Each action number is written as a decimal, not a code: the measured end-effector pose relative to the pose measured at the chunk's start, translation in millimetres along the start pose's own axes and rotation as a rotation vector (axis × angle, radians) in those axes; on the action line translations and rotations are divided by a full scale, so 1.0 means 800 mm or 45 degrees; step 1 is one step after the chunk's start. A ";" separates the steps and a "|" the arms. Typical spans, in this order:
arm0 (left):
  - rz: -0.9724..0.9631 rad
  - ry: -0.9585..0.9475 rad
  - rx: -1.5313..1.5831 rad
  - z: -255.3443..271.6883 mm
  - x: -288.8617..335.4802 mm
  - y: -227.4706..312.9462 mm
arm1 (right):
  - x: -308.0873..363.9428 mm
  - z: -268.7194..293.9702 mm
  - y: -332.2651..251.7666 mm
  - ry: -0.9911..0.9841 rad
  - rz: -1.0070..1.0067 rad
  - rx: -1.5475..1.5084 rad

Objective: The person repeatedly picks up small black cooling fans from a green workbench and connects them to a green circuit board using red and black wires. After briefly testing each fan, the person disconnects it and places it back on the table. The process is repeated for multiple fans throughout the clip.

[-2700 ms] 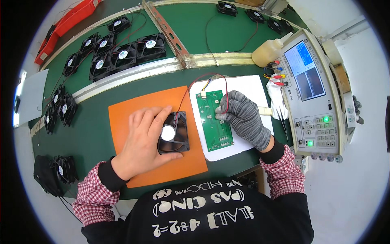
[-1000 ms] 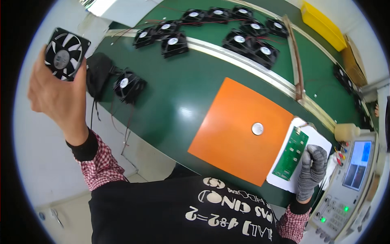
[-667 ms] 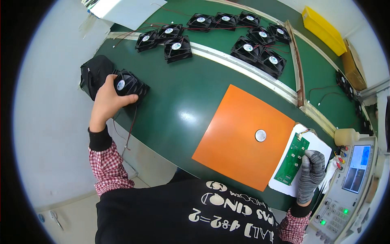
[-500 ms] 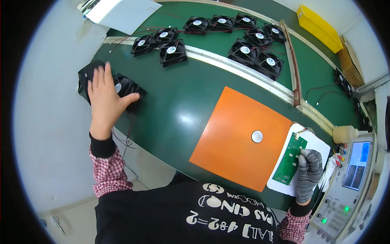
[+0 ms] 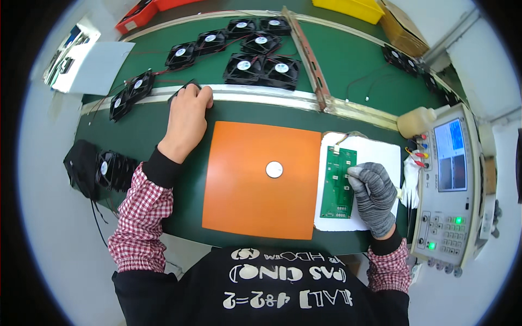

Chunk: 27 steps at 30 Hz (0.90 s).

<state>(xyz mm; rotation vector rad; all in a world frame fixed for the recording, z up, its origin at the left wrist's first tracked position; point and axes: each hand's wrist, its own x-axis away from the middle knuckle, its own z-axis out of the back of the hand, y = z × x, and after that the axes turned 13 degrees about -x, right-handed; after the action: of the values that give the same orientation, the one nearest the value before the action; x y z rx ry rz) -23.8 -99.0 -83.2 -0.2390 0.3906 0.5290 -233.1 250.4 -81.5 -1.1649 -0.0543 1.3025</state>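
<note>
My bare left hand [image 5: 189, 117] curls its fingers over a black cooling fan [image 5: 186, 88] by the pale rail, and the hand hides most of that fan. On the right, my right hand [image 5: 373, 193] wears a grey striped glove. Its thumb and fingertips are pinched together over the right edge of a green circuit board [image 5: 338, 187]; whatever they grip is hidden. The board lies on a white pad [image 5: 353, 224], with a small cable plugged in at its far end. Left of the pad is an orange mat [image 5: 247, 187] with a round white disc [image 5: 274, 169] on it.
Several black fans [image 5: 243, 66] with thin wires sit beyond the rail [image 5: 261, 95]. More fans [image 5: 113, 171] stand at the left beside a black cloth-like item [image 5: 80, 167]. An instrument with a screen [image 5: 451, 179] and a plastic bottle [image 5: 416, 123] stand at the right.
My left hand has moved from the fans at the table's left edge to the single fan near the rail and closed over it. My right hand stays pinched at the board. The view has shifted.
</note>
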 end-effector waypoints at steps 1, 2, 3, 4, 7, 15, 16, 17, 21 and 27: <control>-0.030 0.057 0.040 0.015 -0.006 0.014 | 0.002 0.002 -0.002 0.001 0.048 0.053; -0.074 0.128 0.089 0.041 -0.019 0.034 | 0.002 0.006 -0.006 0.014 0.098 0.122; -0.118 0.201 0.133 0.070 -0.028 0.054 | 0.003 0.009 -0.010 0.030 0.150 0.190; -0.329 0.249 0.271 0.097 -0.028 0.078 | 0.000 0.009 -0.020 0.033 0.198 0.198; -1.120 0.203 0.612 0.119 0.011 0.143 | -0.022 -0.005 -0.045 -0.058 0.332 0.071; -0.760 0.004 0.302 0.120 -0.012 0.109 | -0.009 0.052 -0.010 -0.181 0.058 0.446; -0.663 0.488 0.070 0.107 -0.018 0.085 | -0.009 0.058 -0.005 -0.149 -0.012 0.565; -0.557 0.472 0.019 0.103 -0.022 0.075 | -0.010 0.060 -0.002 -0.146 -0.072 0.579; -0.718 0.370 0.378 0.088 0.017 0.112 | -0.010 0.037 0.005 -0.070 -0.395 -0.095; -0.673 -0.097 1.083 0.076 0.048 0.145 | -0.005 0.009 0.011 -0.044 -0.462 -0.350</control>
<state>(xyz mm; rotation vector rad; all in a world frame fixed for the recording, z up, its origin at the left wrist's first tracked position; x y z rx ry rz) -36.7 34.8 -58.7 0.4920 0.4268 -0.1720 -245.2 250.1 -81.7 -1.2935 -0.4620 1.0119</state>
